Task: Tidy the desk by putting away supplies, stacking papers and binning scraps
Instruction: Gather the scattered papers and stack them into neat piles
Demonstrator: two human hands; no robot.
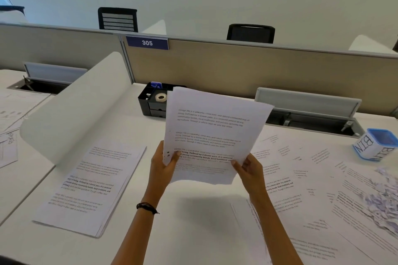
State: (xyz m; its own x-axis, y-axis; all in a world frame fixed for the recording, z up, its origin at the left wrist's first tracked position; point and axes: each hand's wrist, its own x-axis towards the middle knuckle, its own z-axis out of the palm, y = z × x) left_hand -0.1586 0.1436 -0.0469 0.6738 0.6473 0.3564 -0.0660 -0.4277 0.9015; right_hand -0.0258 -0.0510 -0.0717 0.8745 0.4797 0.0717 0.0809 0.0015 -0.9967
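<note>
I hold a few printed sheets (212,133) upright above the middle of the white desk. My left hand (162,164) grips their lower left corner and my right hand (248,168) grips the lower right edge. A neat stack of printed papers (86,187) lies on the desk to the left. Loose printed sheets (301,180) are spread over the right half of the desk, with a heap of torn paper scraps (381,200) at the far right. Behind the held sheets a black organiser tray (148,98) contains a roll of tape (161,97).
A small blue-rimmed box labelled BIN (377,145) stands at the right rear. A curved white divider (79,103) rises along the left side. A beige partition with a sign reading 305 (147,43) closes the back; an open cable flap (305,109) sits below it.
</note>
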